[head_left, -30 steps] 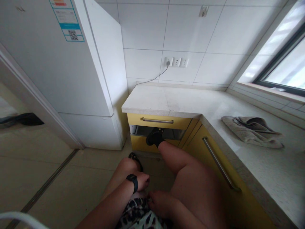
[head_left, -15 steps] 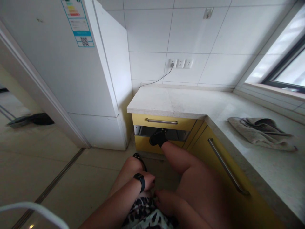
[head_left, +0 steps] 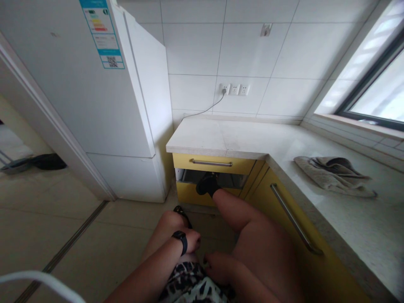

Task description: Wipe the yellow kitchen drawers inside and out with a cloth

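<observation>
My left hand [head_left: 193,241], with a black watch [head_left: 180,240] on its wrist, is held in a loose fist by my left knee. To its right, my right hand [head_left: 217,267] lies low at my inner right thigh, its fingers curled in. A small gap separates the two hands, and nothing shows in either. Patterned shorts [head_left: 189,282] are just below them. My right foot, in a black shoe [head_left: 206,184], rests on the edge of the pulled-out lower yellow drawer [head_left: 186,191]. Its dark inside is partly hidden by the foot.
A white fridge [head_left: 126,176] stands to the left. A pale countertop [head_left: 202,134] runs along the wall and turns right, with a grey cloth [head_left: 334,176] on it. Yellow cabinets with a long metal handle [head_left: 295,219] border my right leg. A white cable [head_left: 41,280] crosses lower left.
The view has shifted slightly, so the room sits a little lower and to the left. My hands have moved a bit farther apart, the left one leftward. My foot stays on the drawer.
</observation>
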Tool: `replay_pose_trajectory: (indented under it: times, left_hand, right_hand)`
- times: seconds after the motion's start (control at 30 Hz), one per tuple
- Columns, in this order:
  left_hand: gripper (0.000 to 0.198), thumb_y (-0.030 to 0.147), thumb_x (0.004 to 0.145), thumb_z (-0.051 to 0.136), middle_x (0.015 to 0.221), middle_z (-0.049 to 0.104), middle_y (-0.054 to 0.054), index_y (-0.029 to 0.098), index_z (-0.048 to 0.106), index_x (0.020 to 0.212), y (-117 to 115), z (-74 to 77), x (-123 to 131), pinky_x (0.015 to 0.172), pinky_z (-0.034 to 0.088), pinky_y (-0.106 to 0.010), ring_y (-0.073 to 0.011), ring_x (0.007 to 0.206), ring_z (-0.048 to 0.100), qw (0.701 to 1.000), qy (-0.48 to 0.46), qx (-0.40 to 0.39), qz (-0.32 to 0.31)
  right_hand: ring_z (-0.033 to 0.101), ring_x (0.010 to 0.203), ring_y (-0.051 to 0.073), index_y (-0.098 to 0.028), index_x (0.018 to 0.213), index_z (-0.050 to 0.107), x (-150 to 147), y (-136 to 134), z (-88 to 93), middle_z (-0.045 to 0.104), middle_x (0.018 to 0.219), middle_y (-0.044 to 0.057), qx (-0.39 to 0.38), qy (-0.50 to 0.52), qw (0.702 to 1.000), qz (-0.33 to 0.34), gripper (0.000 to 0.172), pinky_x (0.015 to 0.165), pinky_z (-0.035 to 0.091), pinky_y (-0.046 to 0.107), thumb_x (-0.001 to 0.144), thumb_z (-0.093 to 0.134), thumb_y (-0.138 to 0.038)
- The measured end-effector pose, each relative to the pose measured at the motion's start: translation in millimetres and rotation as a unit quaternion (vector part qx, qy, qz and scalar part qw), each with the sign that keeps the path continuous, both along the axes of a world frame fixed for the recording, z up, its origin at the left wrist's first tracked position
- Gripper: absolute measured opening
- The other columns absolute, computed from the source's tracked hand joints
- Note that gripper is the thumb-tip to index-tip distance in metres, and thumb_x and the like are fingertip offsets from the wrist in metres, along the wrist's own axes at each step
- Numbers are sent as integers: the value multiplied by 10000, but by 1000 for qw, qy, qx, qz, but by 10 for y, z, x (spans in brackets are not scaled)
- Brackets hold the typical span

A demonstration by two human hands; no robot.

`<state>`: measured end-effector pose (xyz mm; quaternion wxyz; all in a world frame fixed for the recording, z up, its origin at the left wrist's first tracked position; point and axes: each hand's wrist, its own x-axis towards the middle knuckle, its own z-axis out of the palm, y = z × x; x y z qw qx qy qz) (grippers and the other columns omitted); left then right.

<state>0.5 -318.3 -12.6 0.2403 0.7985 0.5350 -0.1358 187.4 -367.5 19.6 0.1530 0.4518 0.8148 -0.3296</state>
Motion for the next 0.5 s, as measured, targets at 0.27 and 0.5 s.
replay_pose_trajectory:
  times: [0.27, 0.5]
  left_hand:
    - [354, 372, 875, 479, 1103, 766, -108, 258, 763, 1054, 12, -56, -9, 852, 547, -414, -308, 1013, 714, 1000, 2, -6, -1]
    - [344, 382, 880, 495, 1143, 757, -77, 292, 748, 1096, 4, -54, -20, 893, 534, -397, -285, 1046, 703, 1000, -6, -4, 8]
  right_hand:
    - [677, 1105, 334, -227, 1265, 685, 6, 4, -4, 714, 1202, 156, -2, -4, 1000, -3, 501, 867, 524, 427, 804, 524, -339]
    - [686, 1082, 347, -224, 1248, 696, 8, 10, -12, 715, 1198, 161, -6, 5, 1000, -7, 489, 851, 534, 439, 801, 529, -329]
